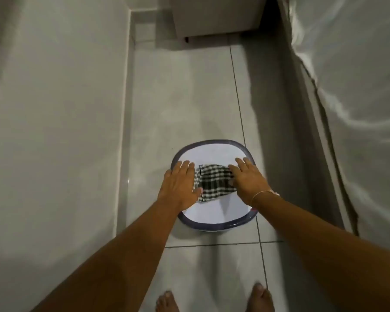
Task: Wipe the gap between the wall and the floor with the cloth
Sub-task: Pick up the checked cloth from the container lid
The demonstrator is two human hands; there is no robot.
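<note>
Standing barefoot at the bottom of the frame, the person reaches both arms forward; the left hand [178, 185] and right hand [249, 180] lie flat, fingers spread, on either end of the checked cloth [214, 182], gripping nothing; the cloth rests on a white basin [214, 226] at centre; the wall [54, 109] fills the left.

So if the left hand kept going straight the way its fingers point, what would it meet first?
Probably the far rim of the basin: the left hand points up the frame across the basin's pale inside. Past that is bare floor tile. Depth is unclear.
</note>
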